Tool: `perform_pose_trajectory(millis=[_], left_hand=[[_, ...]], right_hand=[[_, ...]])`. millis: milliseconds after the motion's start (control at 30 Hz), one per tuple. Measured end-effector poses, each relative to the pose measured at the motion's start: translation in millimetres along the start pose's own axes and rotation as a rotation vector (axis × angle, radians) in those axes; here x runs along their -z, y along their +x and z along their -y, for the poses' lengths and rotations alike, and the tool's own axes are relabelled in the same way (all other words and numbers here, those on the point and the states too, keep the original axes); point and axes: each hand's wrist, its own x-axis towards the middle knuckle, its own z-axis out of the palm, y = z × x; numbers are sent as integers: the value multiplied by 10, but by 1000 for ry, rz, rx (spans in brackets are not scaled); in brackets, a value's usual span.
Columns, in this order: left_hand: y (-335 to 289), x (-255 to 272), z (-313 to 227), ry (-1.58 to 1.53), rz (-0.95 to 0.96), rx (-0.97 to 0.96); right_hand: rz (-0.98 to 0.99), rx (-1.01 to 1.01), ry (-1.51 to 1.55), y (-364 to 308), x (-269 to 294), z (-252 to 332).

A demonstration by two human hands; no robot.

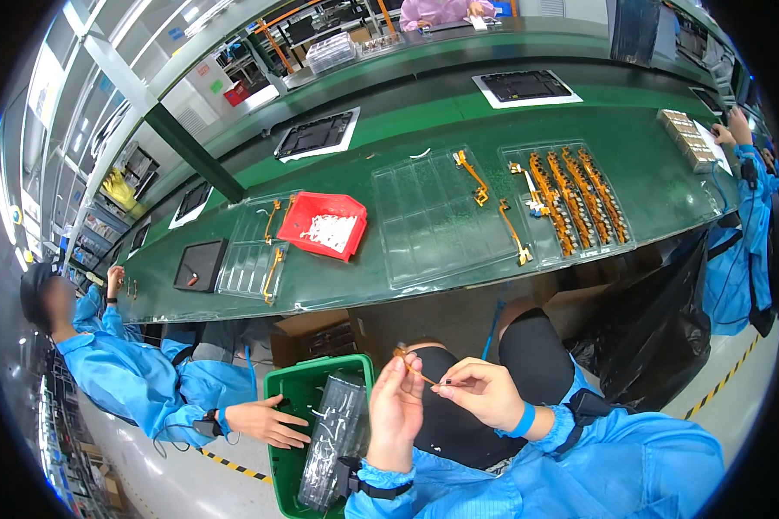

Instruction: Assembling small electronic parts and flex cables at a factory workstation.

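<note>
Above my lap, a thin orange flex cable [421, 374] is stretched between my two hands. My left hand [395, 411], palm turned up, pinches its end with the dark connector. The fingertips of my right hand [485, 394] close on the other end; a small dark bit shows at them. On the bench ahead, a clear tray [424, 225] bears a couple of similar orange cables along its right side. Beside it, another clear tray [619, 246] is filled with rows of orange flex cables [563, 203].
A red bin [355, 212] of white pieces stands on the green bench [320, 281]. Left of my knees, a green bin [279, 389] holds clear trays [333, 432], with a co-worker's hand [268, 421] at its rim. A black bag [645, 333] hangs at right.
</note>
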Motion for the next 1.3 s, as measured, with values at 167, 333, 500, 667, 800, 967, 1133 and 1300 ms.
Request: perform_pose_trajectory(millis=[167,333,500,667,800,967,1133,1300], left_hand=[[199,-88,-395,87,102,-41],[510,14,-1527,317,119,-317],[716,296,-3469,731,-75,-490],[1274,425,-4031,1014,-99,-397],[1913,529,-3831,1100,-21,-285],[2344,610,-3566,1107,86,-322],[2569,650,-3394,1169,70,-327],[2615,620,-3326,1411,-46,-393]], right_hand=[[52,-97,28,162,-40,20],[166,-201,-32,316,7,-15],[214,-289,-194,249,366,-179],[181,-369,-289,172,526,-346],[176,-355,-402,158,558,-417],[178,-385,-471,113,630,-446],[148,-465,-474,88,657,-465],[146,-463,-441,67,678,-549]])
